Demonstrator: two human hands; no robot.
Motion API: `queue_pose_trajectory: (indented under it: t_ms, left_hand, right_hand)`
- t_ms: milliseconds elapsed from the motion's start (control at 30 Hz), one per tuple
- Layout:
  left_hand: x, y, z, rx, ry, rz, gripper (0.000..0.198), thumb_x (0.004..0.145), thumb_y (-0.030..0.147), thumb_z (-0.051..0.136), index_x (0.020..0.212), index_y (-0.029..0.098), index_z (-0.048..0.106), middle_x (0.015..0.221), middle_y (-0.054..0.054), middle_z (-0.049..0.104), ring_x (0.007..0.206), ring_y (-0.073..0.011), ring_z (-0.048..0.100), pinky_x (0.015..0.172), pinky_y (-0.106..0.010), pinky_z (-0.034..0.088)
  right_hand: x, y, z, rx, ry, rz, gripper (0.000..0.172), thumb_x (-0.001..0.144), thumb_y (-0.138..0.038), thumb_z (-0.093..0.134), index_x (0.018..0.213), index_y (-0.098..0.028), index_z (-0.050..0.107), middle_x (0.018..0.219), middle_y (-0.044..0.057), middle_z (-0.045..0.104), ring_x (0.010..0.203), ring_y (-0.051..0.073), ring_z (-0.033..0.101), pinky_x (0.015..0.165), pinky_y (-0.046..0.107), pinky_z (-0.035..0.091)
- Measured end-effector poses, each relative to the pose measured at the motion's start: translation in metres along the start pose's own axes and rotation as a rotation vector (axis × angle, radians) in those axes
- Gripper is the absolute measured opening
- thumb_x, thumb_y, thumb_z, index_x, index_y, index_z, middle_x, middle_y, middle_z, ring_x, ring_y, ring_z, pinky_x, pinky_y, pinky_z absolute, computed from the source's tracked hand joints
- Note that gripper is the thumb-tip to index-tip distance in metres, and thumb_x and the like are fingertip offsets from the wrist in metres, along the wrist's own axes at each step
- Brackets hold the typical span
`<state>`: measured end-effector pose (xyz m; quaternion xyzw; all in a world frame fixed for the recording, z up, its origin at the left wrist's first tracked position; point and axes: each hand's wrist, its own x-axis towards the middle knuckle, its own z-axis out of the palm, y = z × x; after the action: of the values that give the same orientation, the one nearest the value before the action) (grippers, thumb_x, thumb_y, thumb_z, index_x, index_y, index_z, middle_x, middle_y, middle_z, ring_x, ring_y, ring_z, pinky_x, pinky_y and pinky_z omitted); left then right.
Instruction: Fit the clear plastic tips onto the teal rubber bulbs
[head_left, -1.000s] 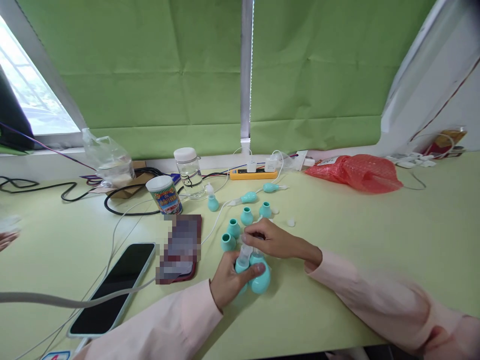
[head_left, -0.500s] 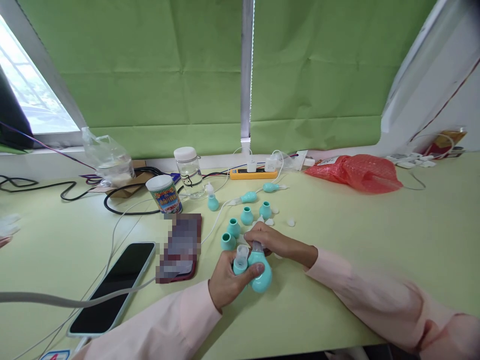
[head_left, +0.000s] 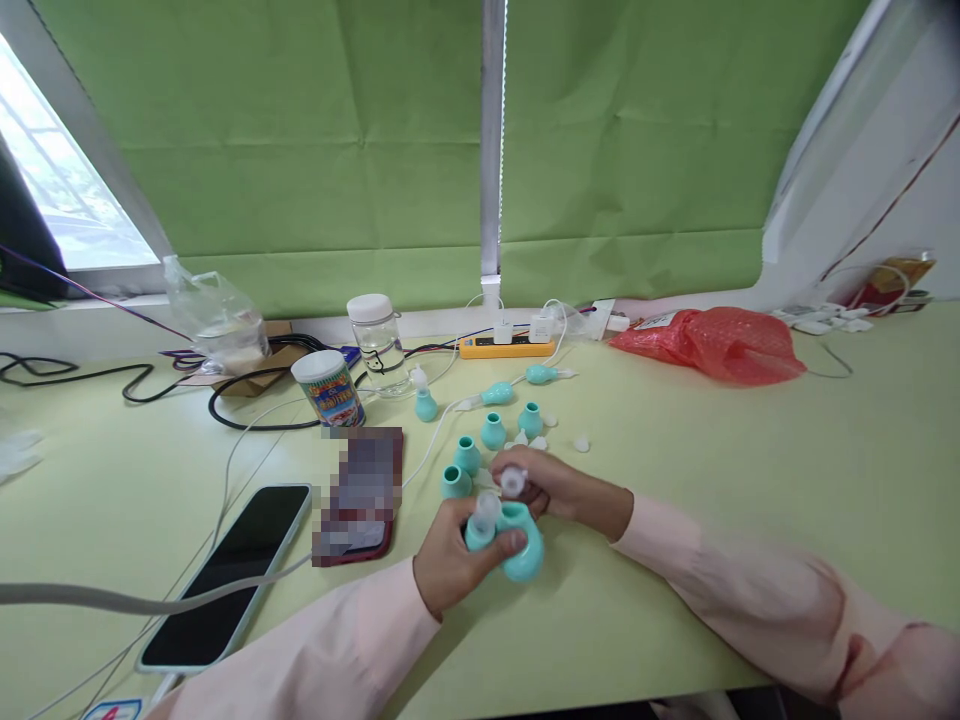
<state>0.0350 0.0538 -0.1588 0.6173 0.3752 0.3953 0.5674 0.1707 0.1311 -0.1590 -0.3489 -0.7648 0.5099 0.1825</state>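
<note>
My left hand [head_left: 457, 560] is closed around two teal rubber bulbs. One bulb [head_left: 480, 535] carries a clear plastic nozzle. The other, a rounder bulb [head_left: 525, 558], has its round mouth uncovered and facing up. Just above that mouth, my right hand [head_left: 544, 485] pinches a separate clear nozzle [head_left: 513, 482], apart from the bulb. Beyond my hands, several open teal bulbs [head_left: 466, 457] stand on the table, with small clear pieces [head_left: 523, 440] lying among them. Farther back are a bulb with its nozzle fitted [head_left: 425, 402] and two more lying on their sides [head_left: 498, 393].
On the left lie a phone with a black screen [head_left: 225, 575] and a partly blurred phone [head_left: 367, 490], with cables around them. Behind stand a printed can [head_left: 330, 390], a clear jar [head_left: 381, 350] and an orange power strip [head_left: 506, 347]. A red plastic bag [head_left: 712, 345] lies at the back right.
The clear nozzle in my right hand has come out of the round bulb and moved slightly up, its end now facing me. My left hand has barely moved.
</note>
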Motion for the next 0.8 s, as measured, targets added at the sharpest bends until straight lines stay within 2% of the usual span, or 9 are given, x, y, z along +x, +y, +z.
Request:
queue_pose_trajectory:
  t_ms: [100,167,233,300,367,433,533,700,800]
  left_hand:
    - [-0.002,0.002,0.001,-0.028,-0.105,-0.007,0.024,0.067,0.035,0.059,0.071,0.011,0.063,0.065,-0.005,0.056,0.062,-0.015,0.049,0.058,-0.025,0.038]
    - [-0.001,0.0,0.0,-0.082,-0.067,-0.043,0.024,0.065,0.034,0.061,0.073,0.011,0.063,0.067,-0.005,0.058,0.063,-0.0151,0.051,0.06,-0.025,0.039]
    - [0.002,-0.003,0.0,-0.138,0.018,-0.076,0.025,0.062,0.033,0.064,0.075,0.012,0.063,0.068,-0.004,0.059,0.064,-0.0152,0.052,0.06,-0.025,0.041]
    - [0.004,-0.005,0.0,-0.204,0.069,-0.098,0.028,0.059,0.034,0.067,0.077,0.013,0.062,0.068,-0.003,0.059,0.063,-0.0151,0.053,0.057,-0.025,0.042]
    - [0.005,-0.004,0.002,-0.276,0.072,-0.146,0.031,0.058,0.035,0.068,0.077,0.013,0.06,0.068,-0.003,0.058,0.061,-0.015,0.054,0.053,-0.025,0.043]
    - [0.005,-0.002,0.003,-0.338,0.038,-0.22,0.032,0.058,0.037,0.067,0.079,0.013,0.058,0.069,-0.004,0.058,0.061,-0.0157,0.055,0.052,-0.027,0.045]
    - [0.004,0.0,0.003,-0.402,-0.021,-0.275,0.032,0.059,0.033,0.067,0.083,0.015,0.056,0.084,-0.007,0.06,0.07,-0.0196,0.058,0.054,-0.031,0.048]
    - [0.007,-0.002,-0.002,-0.456,-0.05,-0.281,0.035,0.058,0.028,0.069,0.086,0.015,0.053,0.092,-0.011,0.06,0.076,-0.0232,0.059,0.052,-0.03,0.049]
    - [0.008,-0.004,-0.003,-0.424,-0.027,-0.281,0.036,0.058,0.03,0.068,0.087,0.012,0.056,0.09,-0.012,0.06,0.076,-0.0225,0.058,0.055,-0.03,0.049]
  right_hand:
    - [-0.003,-0.009,-0.011,0.152,0.016,0.072,0.033,0.074,-0.034,0.028,0.047,-0.021,0.015,0.035,-0.007,0.013,0.03,0.005,0.013,0.029,0.02,0.016]
    - [-0.011,-0.022,-0.022,0.107,0.124,0.03,0.033,0.074,-0.035,0.03,0.047,-0.02,0.017,0.038,-0.008,0.014,0.032,0.004,0.013,0.032,0.019,0.014]
    - [-0.02,-0.036,-0.038,-0.106,0.324,-0.064,0.036,0.074,-0.038,0.034,0.047,-0.018,0.02,0.042,-0.006,0.019,0.036,0.004,0.017,0.036,0.02,0.016]
    - [-0.027,-0.043,-0.06,-0.478,0.532,-0.129,0.038,0.074,-0.039,0.037,0.046,-0.017,0.022,0.043,-0.004,0.023,0.041,0.006,0.022,0.041,0.022,0.017]
    - [-0.029,-0.038,-0.084,-0.766,0.624,0.002,0.039,0.074,-0.04,0.038,0.046,-0.017,0.025,0.044,-0.002,0.03,0.043,0.008,0.028,0.043,0.023,0.019]
    - [-0.026,-0.023,-0.105,-0.925,0.591,0.225,0.037,0.073,-0.044,0.04,0.048,-0.017,0.032,0.05,0.002,0.041,0.048,0.011,0.038,0.044,0.024,0.021]
    - [-0.018,0.006,-0.123,-0.947,0.433,0.466,0.031,0.068,-0.046,0.047,0.058,-0.017,0.043,0.064,0.006,0.052,0.056,0.015,0.048,0.045,0.024,0.026]
    - [-0.014,0.033,-0.129,-0.83,0.227,0.547,0.032,0.067,-0.048,0.051,0.068,-0.016,0.049,0.057,0.004,0.055,0.044,0.012,0.049,0.044,0.023,0.03]
    - [-0.014,0.025,-0.126,-0.879,0.274,0.516,0.038,0.068,-0.054,0.047,0.069,-0.016,0.051,0.059,0.005,0.057,0.048,0.014,0.051,0.046,0.024,0.029]
